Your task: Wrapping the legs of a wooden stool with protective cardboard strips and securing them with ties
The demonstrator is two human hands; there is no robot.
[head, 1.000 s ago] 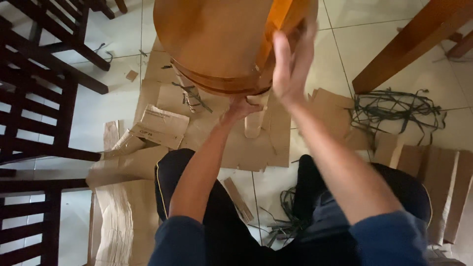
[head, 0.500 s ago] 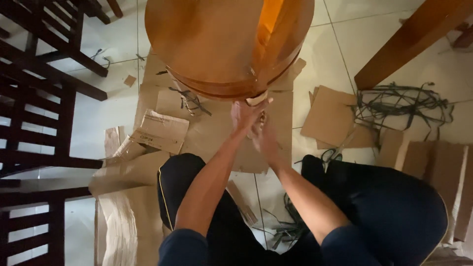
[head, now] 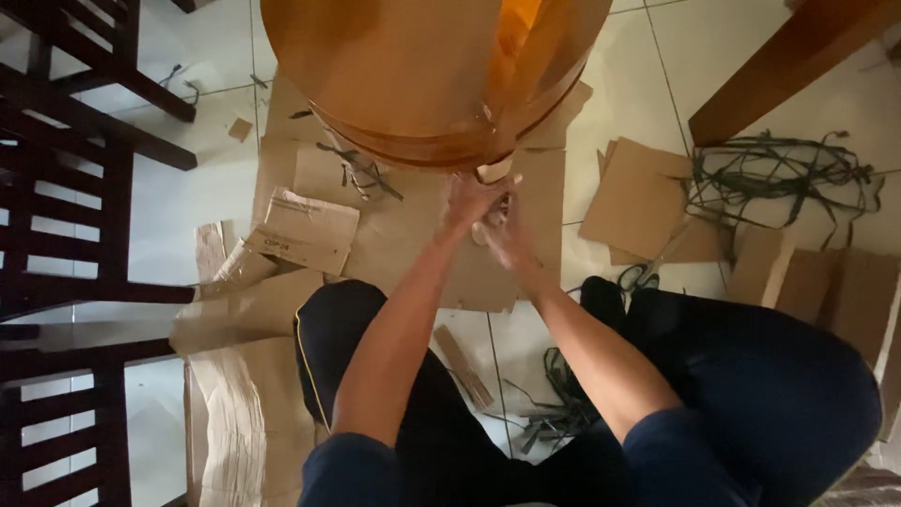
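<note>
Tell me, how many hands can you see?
2. The left hand and the right hand are together under the round wooden table, above the cardboard.

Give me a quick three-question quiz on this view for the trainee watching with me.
1. True or false: the left hand and right hand are close together just below the round orange-brown wooden tabletop.
2. What covers the tiled floor under the hands? A. flattened brown cardboard sheets B. a blue cloth C. newspapers
3. Which side of the view has the tangle of dark green straps?

Key: 1 true; 2 A; 3 the right side.
</note>
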